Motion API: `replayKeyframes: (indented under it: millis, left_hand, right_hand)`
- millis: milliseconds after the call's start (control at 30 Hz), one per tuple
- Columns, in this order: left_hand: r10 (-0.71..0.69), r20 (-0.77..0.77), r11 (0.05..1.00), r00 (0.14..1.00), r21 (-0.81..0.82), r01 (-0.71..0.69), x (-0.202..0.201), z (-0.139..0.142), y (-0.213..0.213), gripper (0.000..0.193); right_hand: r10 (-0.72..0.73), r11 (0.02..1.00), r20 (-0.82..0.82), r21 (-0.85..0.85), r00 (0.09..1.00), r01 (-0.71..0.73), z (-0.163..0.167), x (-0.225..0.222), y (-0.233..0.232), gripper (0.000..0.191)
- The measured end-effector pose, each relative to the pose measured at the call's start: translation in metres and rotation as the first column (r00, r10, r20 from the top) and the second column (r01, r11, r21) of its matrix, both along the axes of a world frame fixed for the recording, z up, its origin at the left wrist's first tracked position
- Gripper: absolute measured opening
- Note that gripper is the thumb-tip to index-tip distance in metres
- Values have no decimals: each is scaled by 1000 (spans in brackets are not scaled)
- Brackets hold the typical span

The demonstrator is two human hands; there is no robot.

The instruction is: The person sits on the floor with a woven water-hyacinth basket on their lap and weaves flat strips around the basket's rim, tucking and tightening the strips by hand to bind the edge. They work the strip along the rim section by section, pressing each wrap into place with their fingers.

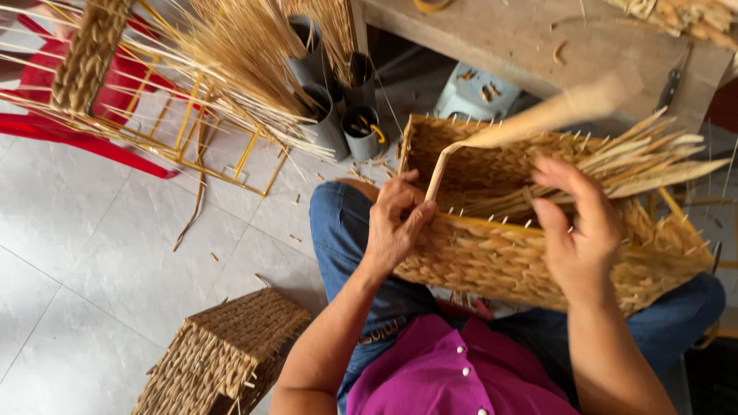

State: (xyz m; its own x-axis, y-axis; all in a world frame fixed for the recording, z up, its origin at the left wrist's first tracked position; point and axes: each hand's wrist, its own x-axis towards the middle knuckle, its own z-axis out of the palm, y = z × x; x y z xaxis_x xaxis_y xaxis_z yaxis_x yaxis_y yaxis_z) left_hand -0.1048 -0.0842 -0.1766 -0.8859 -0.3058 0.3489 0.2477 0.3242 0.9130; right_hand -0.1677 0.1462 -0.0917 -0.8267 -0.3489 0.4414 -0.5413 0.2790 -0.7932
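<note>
The half-woven basket is lying across the person's lap, long axis running left to right, mouth facing up and far. Its walls look woven nearly to the rim (loose strand ends are sticking out at right). The left hand is pinching a flat strand at the rim; the right hand is hovering with fingers open.
</note>
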Motion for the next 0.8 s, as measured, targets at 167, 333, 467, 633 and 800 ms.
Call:
replayKeyframes:
  millis: [167, 333, 467, 633, 800]
  left_hand:
    - [111, 5, 994, 994, 6, -111, -10, 5, 9, 20]
    - [52, -63, 995, 997, 86, -46, -3, 11, 10, 18]
    - [3, -127, 996, 992, 93, 9, -2, 1, -3, 15]
    - [2, -120, 1000, 993, 7, -1, -21, -7, -11, 15]
    - [-31, -43, 997, 999, -75, 28, -33, 5, -9, 14]
  right_hand:
    - [-186, 857, -308, 414, 933, 307, -33, -22, 80, 8]
    - [-254, 856, -420, 322, 871, 405, -68, -17, 97, 29]
    - [-230, 865, -420, 326, 878, 382, -71, -12, 96, 33]
    - [-177, 822, -424, 432, 888, 370, -68, -23, 93, 32]
    - [-213, 845, -144, 469, 966, 256, -40, -38, 82, 19]
